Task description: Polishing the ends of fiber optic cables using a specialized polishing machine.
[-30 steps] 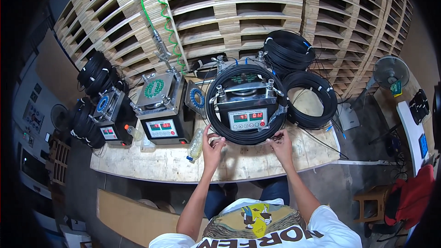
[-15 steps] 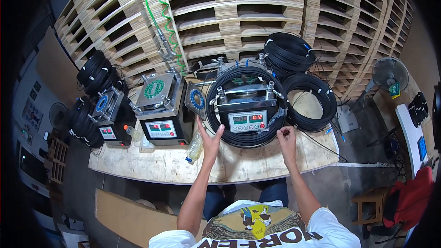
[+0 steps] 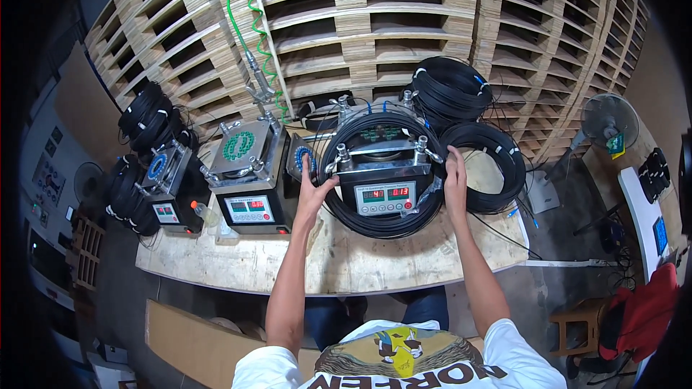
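Gripping a black cable coil [image 3: 382, 225] at its two sides, the left hand [image 3: 311, 189] and right hand [image 3: 455, 179] spread flat, fingers wide, so the loop keeps its round shape around the middle machine with red digit displays [image 3: 384, 173] on the wooden desk [image 3: 346, 259]. Right of it, more black coils [image 3: 484, 166] lie stacked. Nothing here serves as a container; a second machine [image 3: 245, 176] stands to the left under a green spiral hose [image 3: 241, 21].

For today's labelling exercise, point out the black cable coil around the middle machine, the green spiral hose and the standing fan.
black cable coil [image 3: 382, 225]: head view, on its lower arc below the display.
green spiral hose [image 3: 245, 11]: head view, on the coiled stretch.
standing fan [image 3: 609, 121]: head view, on the round grille.
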Demonstrator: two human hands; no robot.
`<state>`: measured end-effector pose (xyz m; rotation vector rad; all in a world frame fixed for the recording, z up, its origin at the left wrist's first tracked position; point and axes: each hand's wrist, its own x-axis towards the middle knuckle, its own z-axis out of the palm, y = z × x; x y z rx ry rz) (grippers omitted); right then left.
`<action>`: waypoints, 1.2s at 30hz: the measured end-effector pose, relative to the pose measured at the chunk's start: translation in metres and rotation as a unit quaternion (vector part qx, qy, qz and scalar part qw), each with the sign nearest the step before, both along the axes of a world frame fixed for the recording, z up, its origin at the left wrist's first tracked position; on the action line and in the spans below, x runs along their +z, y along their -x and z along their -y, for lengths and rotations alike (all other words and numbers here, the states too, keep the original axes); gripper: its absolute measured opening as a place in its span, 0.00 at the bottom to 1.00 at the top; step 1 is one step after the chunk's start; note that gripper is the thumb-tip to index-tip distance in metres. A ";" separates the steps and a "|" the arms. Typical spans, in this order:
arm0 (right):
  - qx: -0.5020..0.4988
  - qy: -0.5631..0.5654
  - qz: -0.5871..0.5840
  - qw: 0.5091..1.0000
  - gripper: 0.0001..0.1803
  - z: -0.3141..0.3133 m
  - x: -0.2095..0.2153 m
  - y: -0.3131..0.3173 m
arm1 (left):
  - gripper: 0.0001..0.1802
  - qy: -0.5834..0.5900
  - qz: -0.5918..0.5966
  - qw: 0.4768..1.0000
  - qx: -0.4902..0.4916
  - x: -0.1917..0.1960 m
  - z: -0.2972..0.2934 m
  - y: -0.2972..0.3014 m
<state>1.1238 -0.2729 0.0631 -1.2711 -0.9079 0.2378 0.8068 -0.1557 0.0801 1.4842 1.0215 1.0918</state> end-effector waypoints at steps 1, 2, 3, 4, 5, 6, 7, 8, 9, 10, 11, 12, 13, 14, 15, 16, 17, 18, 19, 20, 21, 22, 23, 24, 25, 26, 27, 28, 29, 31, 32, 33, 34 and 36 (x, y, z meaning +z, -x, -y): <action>0.023 0.010 0.002 1.000 0.22 -0.009 0.002 -0.004 | 0.61 -0.006 0.006 1.000 -0.006 0.006 -0.002 0.000; 0.044 0.018 0.006 0.999 0.23 -0.016 0.005 -0.007 | 0.60 -0.024 -0.041 0.999 0.010 0.015 -0.006 -0.001; 0.015 0.041 0.013 0.999 0.27 -0.023 0.006 -0.005 | 0.57 -0.065 -0.070 0.995 0.016 0.020 -0.009 -0.004; 0.016 0.039 0.013 0.999 0.27 -0.027 0.005 -0.004 | 0.53 -0.107 -0.099 0.989 0.024 0.022 -0.012 -0.004; -0.023 0.062 0.035 0.997 0.28 -0.031 0.004 -0.003 | 0.53 -0.109 -0.099 0.989 0.025 0.021 -0.013 -0.004; -0.062 0.085 0.057 0.993 0.28 -0.034 0.002 -0.002 | 0.49 -0.098 -0.102 0.990 0.010 0.020 -0.013 -0.005; -0.043 0.123 -0.024 0.991 0.29 -0.032 0.009 0.005 | 0.45 -0.087 -0.106 0.991 -0.004 0.016 -0.013 -0.004; -0.040 0.122 -0.024 0.991 0.29 -0.032 0.011 0.007 | 0.39 -0.112 -0.081 0.990 0.022 0.014 -0.009 -0.006; -0.031 0.124 -0.024 0.992 0.29 -0.031 0.012 0.008 | 0.37 -0.127 -0.089 0.987 0.035 0.006 -0.011 -0.004; -0.025 0.127 -0.023 0.991 0.30 -0.029 0.013 0.006 | 0.36 -0.143 -0.096 0.984 0.045 0.005 -0.009 -0.006; -0.018 0.128 -0.021 0.991 0.31 -0.029 0.015 0.004 | 0.36 -0.143 -0.096 0.984 0.045 0.004 -0.007 -0.008; -0.018 0.128 -0.021 0.991 0.31 -0.034 0.007 -0.003 | 0.34 -0.126 -0.107 0.983 0.078 0.003 -0.004 -0.011; -0.032 0.110 0.011 0.993 0.33 -0.040 -0.007 -0.015 | 0.32 -0.109 -0.116 0.981 0.108 0.006 -0.001 -0.017; -0.043 0.093 0.043 0.994 0.36 -0.043 -0.009 -0.017 | 0.32 -0.110 -0.117 0.981 0.106 0.007 0.002 -0.020; -0.045 0.093 0.042 0.994 0.36 -0.044 -0.011 -0.021 | 0.29 -0.106 -0.131 0.977 0.128 0.008 0.004 -0.023; -0.030 0.122 0.017 0.992 0.34 -0.044 -0.004 -0.014 | 0.26 -0.101 -0.147 0.971 0.157 0.008 0.006 -0.018; -0.018 0.151 -0.008 0.988 0.33 -0.041 0.003 -0.009 | 0.26 -0.100 -0.148 0.971 0.158 0.008 0.007 -0.017; -0.016 0.151 -0.008 0.988 0.33 -0.039 0.007 -0.004 | 0.28 -0.064 -0.146 0.977 0.141 0.009 0.007 -0.017; -0.011 0.133 -0.032 0.991 0.35 -0.038 0.011 0.000 | 0.30 -0.029 -0.142 0.982 0.122 0.010 0.007 -0.017; -0.005 0.114 -0.055 0.992 0.36 -0.036 0.016 0.003 | 0.30 -0.030 -0.142 0.982 0.124 0.008 0.008 -0.014; -0.003 0.113 -0.055 0.992 0.36 -0.033 0.021 0.004 | 0.32 -0.019 -0.102 0.990 0.095 0.005 0.008 -0.009; 0.013 0.146 -0.065 0.987 0.36 -0.029 0.026 0.002 | 0.35 -0.008 -0.061 0.996 0.061 0.010 0.011 -0.011; 0.029 0.178 -0.074 0.981 0.35 -0.026 0.028 0.000 | 0.43 0.034 -0.035 0.999 0.003 0.022 0.018 -0.010; 0.026 0.177 -0.074 0.981 0.35 -0.031 0.017 -0.006 | 0.43 0.033 -0.034 0.999 0.000 0.020 0.016 -0.009; -0.027 0.113 0.010 0.993 0.34 -0.040 0.001 -0.014 | 0.48 0.029 -0.027 0.999 -0.017 0.019 0.015 -0.006; -0.080 0.051 0.094 0.991 0.33 -0.044 -0.003 -0.017 | 0.53 0.028 -0.021 0.999 -0.034 0.020 0.014 -0.002; -0.082 0.049 0.094 0.991 0.33 -0.043 -0.007 -0.023 | 0.56 0.028 -0.034 0.997 -0.056 0.020 0.013 0.002; -0.055 0.037 0.075 0.995 0.32 -0.040 -0.002 -0.021 | 0.56 0.027 -0.034 0.998 -0.053 0.021 0.010 0.009; -0.028 0.025 0.055 0.998 0.32 -0.038 0.003 -0.020 | 0.55 0.018 -0.025 0.998 -0.058 0.021 0.006 0.015; -0.022 0.050 0.013 0.998 0.31 -0.034 0.019 -0.025 | 0.51 0.034 -0.003 0.996 -0.081 0.035 0.002 0.020; -0.014 0.075 -0.029 0.997 0.31 -0.035 0.027 -0.027 | 0.47 0.031 0.013 0.996 -0.079 0.047 0.000 0.019; 0.004 0.062 -0.046 0.997 0.31 -0.045 0.029 -0.036 | 0.46 0.026 0.005 0.998 -0.065 0.043 -0.022 0.022; 0.012 0.061 -0.046 0.997 0.31 -0.055 0.042 -0.032 | 0.46 0.021 -0.004 0.999 -0.043 0.041 -0.044 0.030; 0.015 0.074 -0.075 0.994 0.32 -0.071 0.068 -0.031 | 0.49 0.074 -0.032 0.996 -0.046 0.072 -0.054 0.013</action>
